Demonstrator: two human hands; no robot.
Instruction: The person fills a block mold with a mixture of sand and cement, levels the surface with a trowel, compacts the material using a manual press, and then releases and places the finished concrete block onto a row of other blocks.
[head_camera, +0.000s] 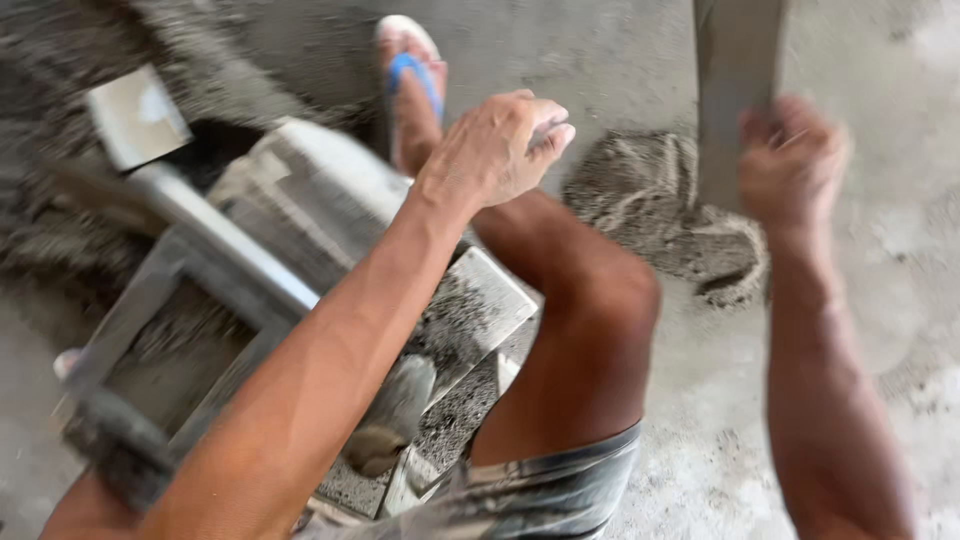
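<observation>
A head-worn camera looks down at a person crouched over a concrete floor; the picture is blurred by motion.

The right hand (790, 160), in the upper right of the frame, is curled in a fist around the lower end of a flat grey board (738, 80). The board stands nearly upright and runs out of the top edge of the frame. Its foot sits just below and left of the hand, at a low mound of damp grey mortar (660, 215) on the floor. The mound lies between the board and the person's bent knee (610, 290).

The left hand (500, 150), at upper centre, hangs in the air with its fingers loosely bent and close together. Whether it pinches anything cannot be told through the blur. It hovers above the knee and just right of a foot in a blue-strapped sandal (410, 80).

Below and left of that hand, filling the left half of the frame, stands a grey metal mould frame (230, 270), caked with mortar. A pale square plate (135, 115) juts from its upper left end. Striped shorts (540, 490) show at the bottom centre. The floor (880, 320) is dusted with grey grit.
</observation>
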